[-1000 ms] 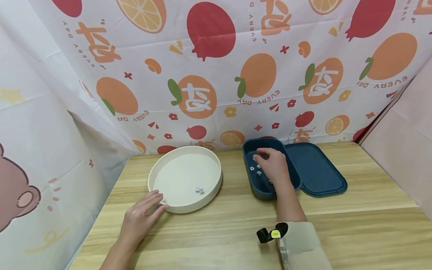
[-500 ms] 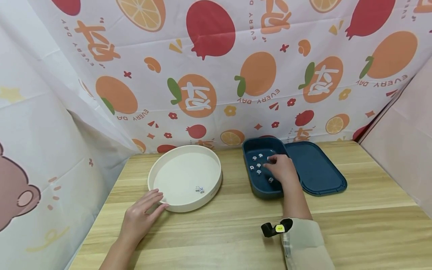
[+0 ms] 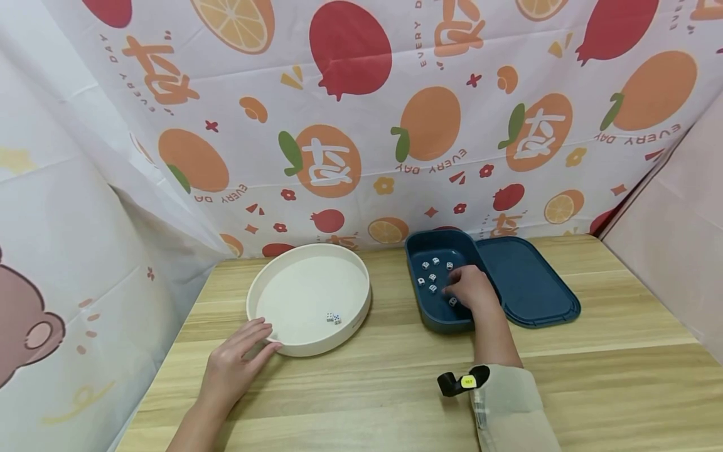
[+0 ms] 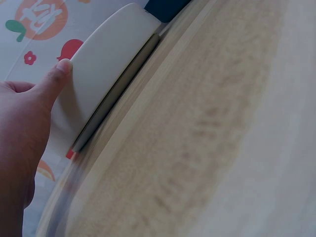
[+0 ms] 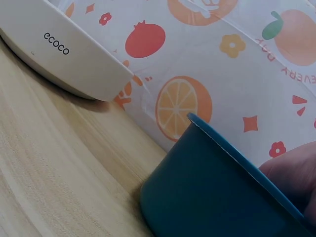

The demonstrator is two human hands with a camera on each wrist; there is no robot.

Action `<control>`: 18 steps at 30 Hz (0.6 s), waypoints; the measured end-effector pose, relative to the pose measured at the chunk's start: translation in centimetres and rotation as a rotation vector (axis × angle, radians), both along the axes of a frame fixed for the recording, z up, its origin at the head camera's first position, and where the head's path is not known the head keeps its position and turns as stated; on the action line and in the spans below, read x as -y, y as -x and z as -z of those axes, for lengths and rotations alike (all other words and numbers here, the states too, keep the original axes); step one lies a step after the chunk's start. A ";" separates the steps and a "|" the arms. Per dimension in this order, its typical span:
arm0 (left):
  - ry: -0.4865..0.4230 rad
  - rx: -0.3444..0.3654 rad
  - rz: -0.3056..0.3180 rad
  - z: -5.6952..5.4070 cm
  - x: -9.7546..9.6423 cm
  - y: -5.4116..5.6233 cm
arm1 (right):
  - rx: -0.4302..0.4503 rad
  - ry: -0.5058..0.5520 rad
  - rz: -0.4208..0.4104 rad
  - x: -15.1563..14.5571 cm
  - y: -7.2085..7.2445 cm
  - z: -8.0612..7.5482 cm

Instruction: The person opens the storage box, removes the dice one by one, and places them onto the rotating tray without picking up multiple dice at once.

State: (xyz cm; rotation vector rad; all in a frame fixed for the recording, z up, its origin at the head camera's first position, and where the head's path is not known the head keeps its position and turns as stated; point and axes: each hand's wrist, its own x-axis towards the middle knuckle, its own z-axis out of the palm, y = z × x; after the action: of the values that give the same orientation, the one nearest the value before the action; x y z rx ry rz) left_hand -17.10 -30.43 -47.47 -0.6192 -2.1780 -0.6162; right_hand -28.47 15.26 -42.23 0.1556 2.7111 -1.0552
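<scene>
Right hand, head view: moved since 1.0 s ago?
Yes: judged against the dark-blue, rounded-rectangular plastic box, the right hand has shifted rightward and toward the person, away from the box's far end.

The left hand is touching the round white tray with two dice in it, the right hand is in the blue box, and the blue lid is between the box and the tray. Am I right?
Not quite: the blue lid lies to the right of the blue box, on the side away from the round white tray, as the head view shows. The rest is right.
</scene>
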 end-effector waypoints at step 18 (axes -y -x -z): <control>-0.028 -0.049 0.021 0.0 -0.1 0.1 | 0.042 -0.016 -0.112 0.2 -0.1 0.5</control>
State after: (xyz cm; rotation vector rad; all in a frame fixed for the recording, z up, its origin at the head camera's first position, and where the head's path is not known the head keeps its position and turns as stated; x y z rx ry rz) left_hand -17.23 -30.32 -47.51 -0.6368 -2.1162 -0.6352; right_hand -28.37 15.05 -42.74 0.0283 2.6577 -0.9873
